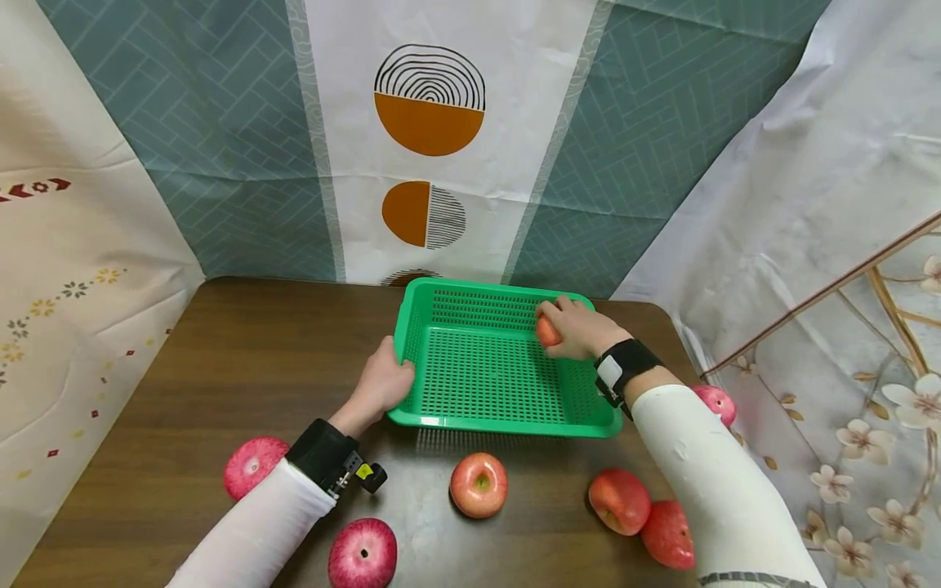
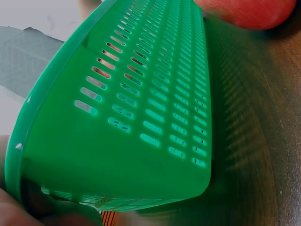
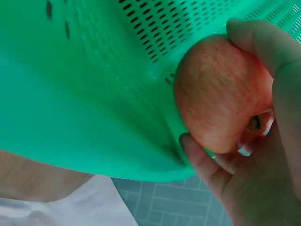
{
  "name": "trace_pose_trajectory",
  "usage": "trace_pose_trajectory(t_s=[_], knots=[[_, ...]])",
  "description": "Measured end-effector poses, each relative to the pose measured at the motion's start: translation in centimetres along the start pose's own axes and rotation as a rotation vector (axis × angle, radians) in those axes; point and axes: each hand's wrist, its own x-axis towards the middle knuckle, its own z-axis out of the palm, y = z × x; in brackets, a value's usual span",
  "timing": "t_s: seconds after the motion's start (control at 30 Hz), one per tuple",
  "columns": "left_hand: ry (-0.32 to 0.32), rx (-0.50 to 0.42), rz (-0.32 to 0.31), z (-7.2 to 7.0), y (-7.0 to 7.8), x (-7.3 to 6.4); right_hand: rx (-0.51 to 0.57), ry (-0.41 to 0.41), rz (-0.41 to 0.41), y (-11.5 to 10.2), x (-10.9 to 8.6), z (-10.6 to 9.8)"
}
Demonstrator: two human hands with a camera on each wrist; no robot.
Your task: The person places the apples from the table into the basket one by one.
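Observation:
A green plastic basket [image 1: 500, 425] with slotted walls sits toward the back of the wooden table. My left hand [image 1: 387, 377] grips its left rim; in the left wrist view the basket's outer wall [image 2: 94, 155] fills most of the picture. Inside the basket's far right corner, my right hand [image 1: 581, 328] holds a red apple [image 3: 221, 94], its fingers and thumb curled round the fruit. The palm hides part of this apple in the head view. Just in front of the basket lies another apple [image 1: 479, 485], stem up.
Two red apples [image 1: 619, 501] lie side by side near the right forearm. A pinkish apple [image 1: 716, 403] is at the table's right edge, partly behind the sleeve. Two darker pink apples [image 1: 363, 554] lie by the left forearm. Patterned cloth [image 1: 456, 163] hangs behind the table [image 1: 294, 335].

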Motion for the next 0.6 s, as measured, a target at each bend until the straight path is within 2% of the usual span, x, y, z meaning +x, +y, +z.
trace_pose_trajectory(t_s=[0.33,0.6], knots=[[-0.012,-0.006,0.001,0.2,0.1,0.0,-0.047,-0.059,-0.028,0.2,0.7,1.3],[-0.007,-0.007,-0.001,0.0,0.1,0.0,-0.152,-0.121,-0.025,-0.3,1.6,1.8]])
